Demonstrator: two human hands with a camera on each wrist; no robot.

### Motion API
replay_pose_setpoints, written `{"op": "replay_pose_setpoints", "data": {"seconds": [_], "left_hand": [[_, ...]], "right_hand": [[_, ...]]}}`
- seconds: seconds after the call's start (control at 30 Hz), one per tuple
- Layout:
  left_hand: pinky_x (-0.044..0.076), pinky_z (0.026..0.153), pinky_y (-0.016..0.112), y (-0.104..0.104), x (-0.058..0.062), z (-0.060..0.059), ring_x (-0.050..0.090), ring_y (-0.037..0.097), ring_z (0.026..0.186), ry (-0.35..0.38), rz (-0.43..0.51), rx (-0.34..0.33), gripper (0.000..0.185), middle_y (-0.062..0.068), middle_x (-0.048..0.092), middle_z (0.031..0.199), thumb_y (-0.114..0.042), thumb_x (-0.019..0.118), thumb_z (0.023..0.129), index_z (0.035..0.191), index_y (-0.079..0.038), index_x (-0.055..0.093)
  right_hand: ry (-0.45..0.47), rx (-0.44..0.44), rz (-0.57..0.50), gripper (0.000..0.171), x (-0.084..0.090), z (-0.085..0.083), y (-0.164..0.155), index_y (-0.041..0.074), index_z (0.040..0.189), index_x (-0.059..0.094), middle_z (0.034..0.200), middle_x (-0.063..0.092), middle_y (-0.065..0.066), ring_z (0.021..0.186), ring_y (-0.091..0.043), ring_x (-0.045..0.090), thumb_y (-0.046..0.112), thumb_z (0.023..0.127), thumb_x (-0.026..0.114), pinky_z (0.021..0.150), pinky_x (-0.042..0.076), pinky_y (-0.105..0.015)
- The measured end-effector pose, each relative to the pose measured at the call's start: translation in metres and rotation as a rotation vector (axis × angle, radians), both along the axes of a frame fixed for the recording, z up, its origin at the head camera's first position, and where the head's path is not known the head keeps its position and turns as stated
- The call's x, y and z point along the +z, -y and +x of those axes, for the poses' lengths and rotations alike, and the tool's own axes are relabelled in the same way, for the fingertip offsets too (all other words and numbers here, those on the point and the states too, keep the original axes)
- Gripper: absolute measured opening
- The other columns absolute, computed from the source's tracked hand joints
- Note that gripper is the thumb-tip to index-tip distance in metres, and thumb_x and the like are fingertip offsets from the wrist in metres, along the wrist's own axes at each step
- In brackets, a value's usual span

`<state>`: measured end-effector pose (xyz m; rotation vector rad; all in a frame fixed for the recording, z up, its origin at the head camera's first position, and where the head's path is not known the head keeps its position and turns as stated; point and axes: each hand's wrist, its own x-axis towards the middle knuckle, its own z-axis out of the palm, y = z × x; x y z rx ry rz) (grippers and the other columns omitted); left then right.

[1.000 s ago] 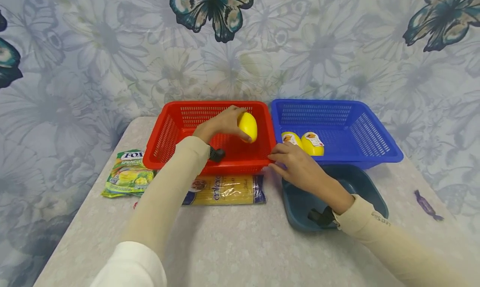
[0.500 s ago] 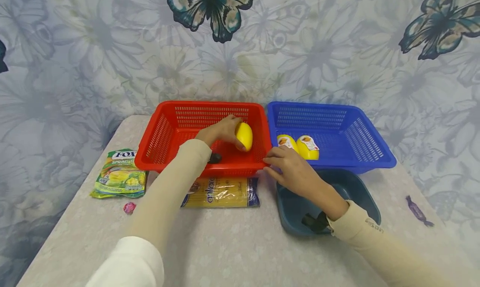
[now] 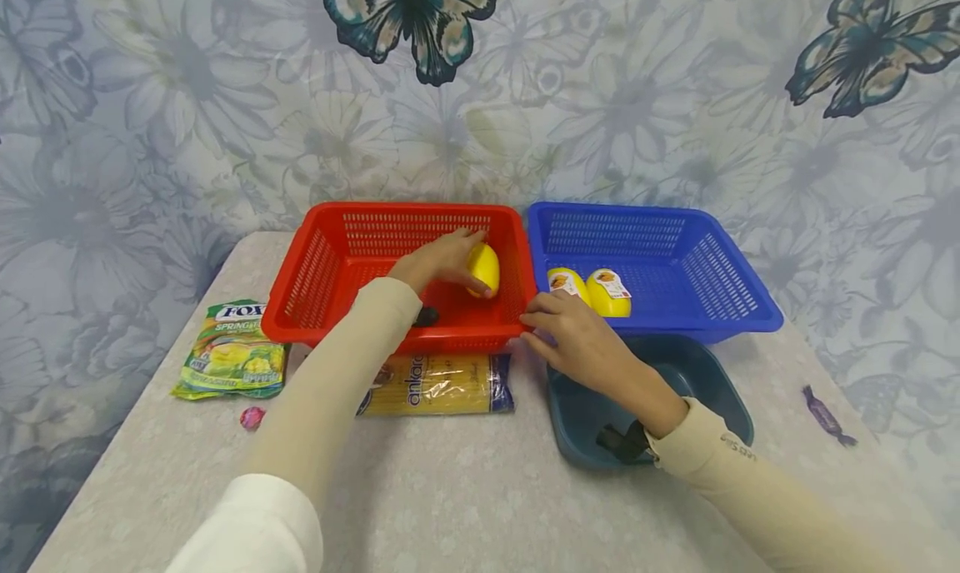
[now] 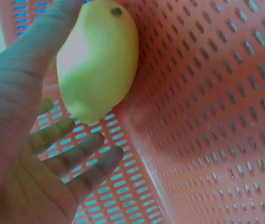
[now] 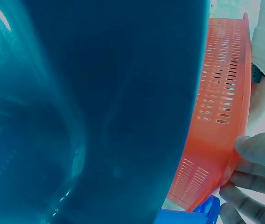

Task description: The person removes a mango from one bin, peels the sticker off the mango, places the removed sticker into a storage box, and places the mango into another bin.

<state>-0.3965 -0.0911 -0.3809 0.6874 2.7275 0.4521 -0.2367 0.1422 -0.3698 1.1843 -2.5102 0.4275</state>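
A yellow mango (image 3: pixel 484 270) sits inside the red basket (image 3: pixel 360 334), near its right wall. My left hand (image 3: pixel 442 261) reaches over the mango from the left. In the left wrist view the thumb lies along the upper side of the mango (image 4: pixel 100 60); several straight fingers (image 4: pixel 79 156) spread below, apart from it. My right hand (image 3: pixel 573 340) holds the near right corner of the red basket, thumb and fingertips at its rim. Two more yellow mangoes (image 3: pixel 609 298) with white labels lie in the blue basket (image 3: pixel 720 327), close to that hand.
A dark teal tub (image 3: pixel 566 431) stands beneath my right wrist. In front of the red basket lies a pasta packet (image 3: pixel 450 386). A green Fox's candy bag (image 3: pixel 236 356) and a pink wrapped candy (image 3: pixel 252 418) are at left, a purple wrapped candy (image 3: pixel 827 416) at right.
My left hand has lowered the mango into the red basket, and its fingers have loosened from it. The right hand stays at the basket corner. The head view has shifted slightly.
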Motion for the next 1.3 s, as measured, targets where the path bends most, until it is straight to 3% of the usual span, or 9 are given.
{"op": "replay_pose_setpoints", "data": {"seconds": [0.17, 0.33, 0.53, 0.9, 1.1, 1.3], "left_hand": [[0.024, 0.118, 0.05, 0.011, 0.007, 0.004, 0.023, 0.033, 0.148, -0.016, 0.028, 0.019, 0.107, 0.016, 0.026, 0.161, -0.06, 0.076, 0.079, 0.159, -0.011, 0.025], [0.026, 0.116, 0.052, 0.028, 0.022, 0.008, 0.027, 0.032, 0.146, -0.04, 0.127, 0.062, 0.097, 0.012, 0.033, 0.159, -0.062, 0.07, 0.084, 0.158, -0.013, 0.031], [0.03, 0.115, 0.048, 0.046, 0.034, 0.02, 0.036, 0.028, 0.142, -0.104, 0.241, 0.048, 0.085, 0.009, 0.044, 0.153, -0.057, 0.068, 0.088, 0.154, -0.011, 0.04], [0.04, 0.107, 0.048, 0.075, 0.05, 0.066, 0.048, 0.028, 0.13, -0.208, 0.386, 0.075, 0.067, 0.006, 0.055, 0.141, -0.049, 0.069, 0.091, 0.145, -0.014, 0.052], [0.048, 0.098, 0.049, 0.096, 0.049, 0.093, 0.058, 0.025, 0.116, -0.246, 0.51, 0.13, 0.055, 0.001, 0.061, 0.134, -0.045, 0.071, 0.091, 0.137, -0.017, 0.061], [0.048, 0.099, 0.051, 0.121, 0.044, 0.121, 0.059, 0.024, 0.117, -0.304, 0.549, 0.156, 0.047, -0.001, 0.063, 0.131, -0.041, 0.073, 0.091, 0.132, -0.018, 0.065]], "right_hand": [[0.0, 0.001, 0.002, 0.023, -0.002, 0.0, 0.002, -0.001, 0.105, 0.076, 0.102, 0.066, -0.009, 0.096, -0.025, 0.059, 0.013, 0.087, 0.078, 0.089, 0.052, -0.037], [0.004, 0.005, 0.001, 0.023, -0.003, -0.002, 0.0, -0.002, 0.105, 0.076, 0.102, 0.065, -0.009, 0.096, -0.025, 0.058, 0.013, 0.088, 0.078, 0.089, 0.052, -0.038], [-0.006, 0.009, -0.012, 0.022, -0.002, -0.002, -0.001, -0.001, 0.104, 0.076, 0.101, 0.065, -0.009, 0.095, -0.025, 0.057, 0.012, 0.086, 0.079, 0.088, 0.052, -0.038], [0.021, -0.016, -0.009, 0.024, -0.004, 0.001, 0.0, -0.002, 0.106, 0.076, 0.103, 0.066, -0.01, 0.096, -0.026, 0.057, 0.013, 0.088, 0.078, 0.089, 0.052, -0.039], [0.03, -0.013, -0.019, 0.023, -0.003, 0.0, 0.0, -0.001, 0.105, 0.076, 0.103, 0.065, -0.009, 0.096, -0.025, 0.056, 0.014, 0.088, 0.078, 0.089, 0.052, -0.037], [0.031, -0.008, -0.028, 0.025, -0.003, 0.0, 0.002, -0.002, 0.106, 0.075, 0.103, 0.066, -0.01, 0.096, -0.025, 0.057, 0.013, 0.087, 0.078, 0.088, 0.053, -0.039]]}}
